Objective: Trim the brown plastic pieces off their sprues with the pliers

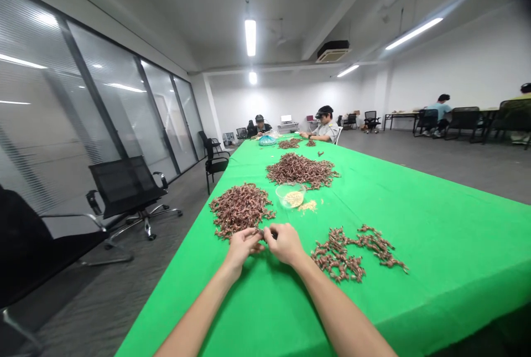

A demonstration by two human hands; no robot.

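My left hand (243,247) and my right hand (284,243) meet over the green tablecloth, fingertips pinched together. Between them is a small, dark brown twisted piece, mostly covered by the fingers. Just beyond my left hand lies a heap of reddish-brown twisted pieces (241,208). To the right of my right hand, a looser group of similar brown pieces (338,255) spreads across the cloth. A clear plastic bowl (283,197) holding pale, beige bits stands past my hands, and some beige crumbs (309,205) are scattered beside it.
A larger brown heap (301,170) lies behind the bowl. Farther along the green-covered table (431,208), two people sit near smaller piles and a blue bag (267,140). Black office chairs (126,185) stand along the left side. Other people sit at desks on the right.
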